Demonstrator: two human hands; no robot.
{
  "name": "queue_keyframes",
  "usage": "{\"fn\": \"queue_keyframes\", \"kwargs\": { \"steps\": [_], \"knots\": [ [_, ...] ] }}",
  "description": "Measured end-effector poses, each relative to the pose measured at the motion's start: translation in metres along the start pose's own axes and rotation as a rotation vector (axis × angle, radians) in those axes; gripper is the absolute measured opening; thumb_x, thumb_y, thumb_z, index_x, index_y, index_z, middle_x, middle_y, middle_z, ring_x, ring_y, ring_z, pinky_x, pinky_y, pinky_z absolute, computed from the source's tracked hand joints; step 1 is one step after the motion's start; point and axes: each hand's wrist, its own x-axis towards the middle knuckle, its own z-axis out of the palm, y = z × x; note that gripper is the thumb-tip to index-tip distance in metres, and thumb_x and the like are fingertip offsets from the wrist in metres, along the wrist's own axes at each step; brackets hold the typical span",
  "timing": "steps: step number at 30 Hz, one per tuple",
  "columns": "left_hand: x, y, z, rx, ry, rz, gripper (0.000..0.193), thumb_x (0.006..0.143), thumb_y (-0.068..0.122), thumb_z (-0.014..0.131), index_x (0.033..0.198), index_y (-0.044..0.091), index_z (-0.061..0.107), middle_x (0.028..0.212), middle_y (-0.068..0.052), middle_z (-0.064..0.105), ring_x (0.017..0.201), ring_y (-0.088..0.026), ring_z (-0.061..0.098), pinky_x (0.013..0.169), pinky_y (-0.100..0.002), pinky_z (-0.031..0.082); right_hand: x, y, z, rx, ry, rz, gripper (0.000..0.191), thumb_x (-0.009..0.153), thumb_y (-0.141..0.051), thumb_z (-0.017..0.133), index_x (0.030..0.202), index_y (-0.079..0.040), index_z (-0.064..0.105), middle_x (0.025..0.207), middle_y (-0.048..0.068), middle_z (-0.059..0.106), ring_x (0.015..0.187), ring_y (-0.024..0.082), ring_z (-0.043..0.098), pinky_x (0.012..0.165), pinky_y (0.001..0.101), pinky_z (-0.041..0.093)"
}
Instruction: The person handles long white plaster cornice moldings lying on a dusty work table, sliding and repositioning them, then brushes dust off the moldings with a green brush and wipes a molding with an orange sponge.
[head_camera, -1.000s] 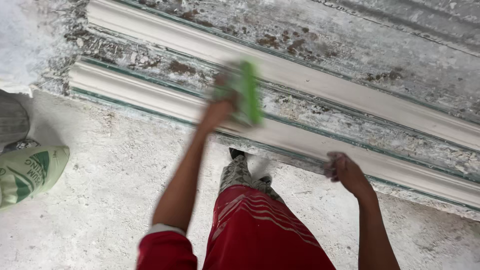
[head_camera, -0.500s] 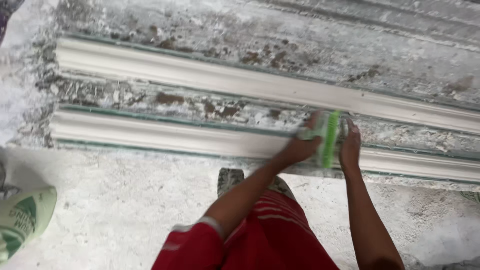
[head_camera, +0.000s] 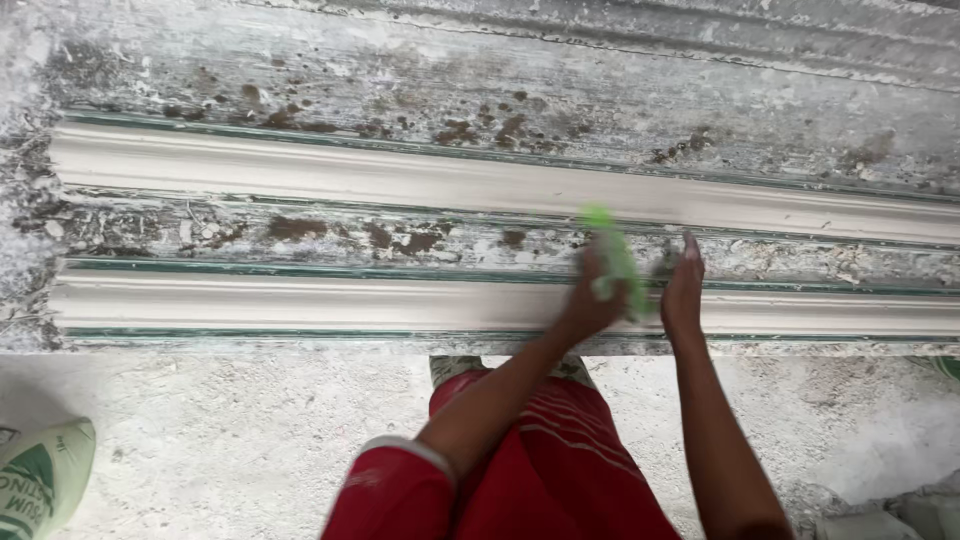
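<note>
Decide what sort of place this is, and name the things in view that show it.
Probably a plaster moulding workshop. Two long white plaster mouldings lie in green-edged moulds on a spattered, crusted workbench; the dusty white floor holds a white and green sack. The left hand works a green tool.

We are gripping a green scraper (head_camera: 612, 262) in our left hand (head_camera: 590, 300) over the near plaster moulding (head_camera: 300, 305), our right hand (head_camera: 683, 290) resting flat beside it.
</note>
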Motion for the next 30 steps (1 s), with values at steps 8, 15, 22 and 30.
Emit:
{"fn": "queue_keyframes", "kwargs": {
  "steps": [8,15,22,30],
  "knots": [
    [0.067,-0.087,-0.169,-0.545,-0.014,-0.766,0.058,0.106,0.043,0.047,0.147,0.008,0.028,0.161,-0.023,0.029,0.123,-0.031,0.06,0.088,-0.038,0.065,0.027,0.058,-0.083,0.211,-0.01,0.236,0.061,0.11,-0.041,0.021,0.147,-0.003,0.053,0.149,0.019,0.058,0.128,0.042,0.053,0.116,0.0453,0.04],
    [0.125,-0.061,-0.069,0.018,0.179,-0.821,0.077,0.105,0.034,0.053,0.168,0.017,0.013,0.152,-0.024,0.049,0.126,-0.036,0.065,0.102,-0.045,0.061,0.092,0.175,-0.104,-0.33,0.116,-0.306,0.048,0.116,-0.026,0.032,0.144,0.006,0.053,0.145,0.024,0.057,0.144,0.04,0.048,0.13,0.0567,0.021],
    [0.139,-0.004,0.211,-0.442,-0.362,-0.917,0.079,0.096,0.029,0.051,0.167,0.017,0.019,0.143,-0.026,0.059,0.119,-0.04,0.066,0.102,-0.042,0.055,0.208,0.217,-0.114,-0.265,-0.004,-0.516,0.044,0.115,-0.02,0.037,0.143,0.011,0.052,0.149,0.029,0.052,0.147,0.039,0.04,0.128,0.058,0.013],
    [0.196,-0.129,-0.089,0.722,0.322,-0.816,0.08,0.103,0.031,0.059,0.17,0.01,0.019,0.133,-0.022,0.06,0.077,-0.017,0.073,0.049,-0.024,0.058,0.252,0.261,-0.161,-0.323,-0.018,-0.426,0.048,0.113,-0.025,0.041,0.15,0.005,0.047,0.157,0.029,0.038,0.151,0.05,0.023,0.126,0.0651,0.016]
  ]
}}
